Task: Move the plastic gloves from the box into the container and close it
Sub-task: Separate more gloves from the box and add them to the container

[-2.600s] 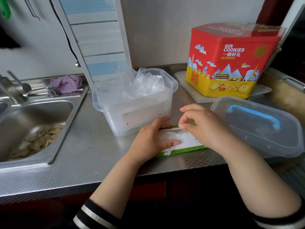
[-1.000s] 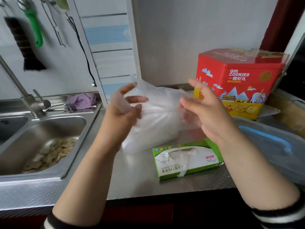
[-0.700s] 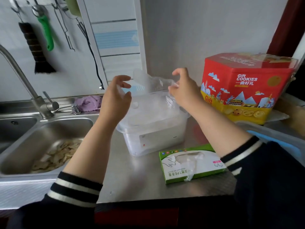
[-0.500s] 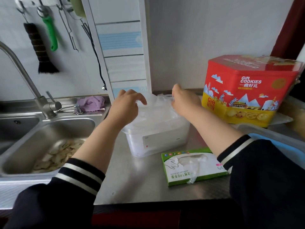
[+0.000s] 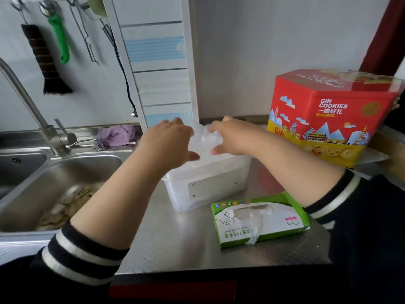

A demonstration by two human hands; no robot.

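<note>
While both hands are over the open mouth of the clear plastic container point(image 5: 208, 185), the transfer looks to be only partly done. The left hand point(image 5: 168, 143) and the right hand point(image 5: 230, 137) each have fingers curled onto a bunch of thin plastic gloves point(image 5: 203, 139); each grip holds that film between the two hands, at or just above the container's rim. How much of the bunch is already below the rim I cannot tell, because the hands cover the opening. Under the grip, pale crumpled film shows through the container's wall, so I judge some gloves are already inside.

Nearer the person than the grip, on the steel tabletop point(image 5: 186, 249), lies the green glove box point(image 5: 260, 222). Its torn window still shows film, and one glove tail point(image 5: 252, 236) hangs out over its front edge, so the box does not look empty and more pulls are probably left.

The container has no lid on it. I can make out no lid for certain; a pale edge to the right of the grip, beyond the right sleeve, is too cut off to name. Closing is therefore still to do.

Right of the grip stands a red cookie tin point(image 5: 333, 115), and left of it is a sink point(image 5: 43, 189) with scraps in the basin.

What remains, as I judge it: push this bunch down, empty the box, then fit the lid.
</note>
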